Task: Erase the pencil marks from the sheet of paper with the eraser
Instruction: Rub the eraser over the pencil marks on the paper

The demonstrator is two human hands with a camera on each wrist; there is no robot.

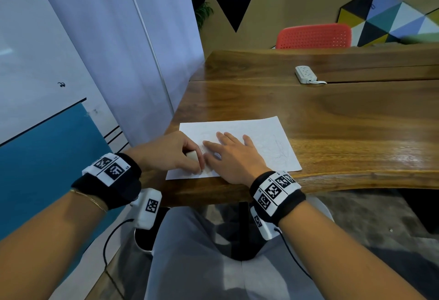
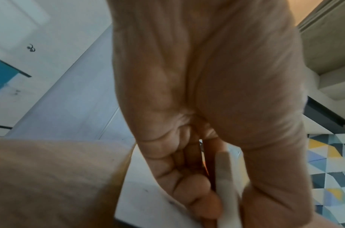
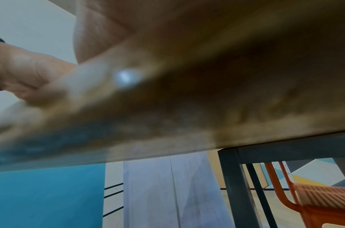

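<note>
A white sheet of paper (image 1: 261, 133) lies near the front edge of the wooden table (image 1: 332, 114), with faint pencil scribbles (image 1: 281, 150) on its right part. My left hand (image 1: 173, 152) grips a white eraser (image 1: 192, 155) and holds it down on the left part of the sheet. The left wrist view shows the eraser (image 2: 226, 185) between my thumb and curled fingers. My right hand (image 1: 228, 152) lies flat on the sheet with fingers straight, just right of the eraser. The right wrist view shows mostly the blurred table edge (image 3: 187, 108).
A white power strip (image 1: 305, 74) lies on the far side of the table. A red chair (image 1: 313, 36) stands behind the table, and its orange frame (image 3: 284, 192) shows under the tabletop beside a dark metal table leg (image 3: 234, 185). A wall stands to the left.
</note>
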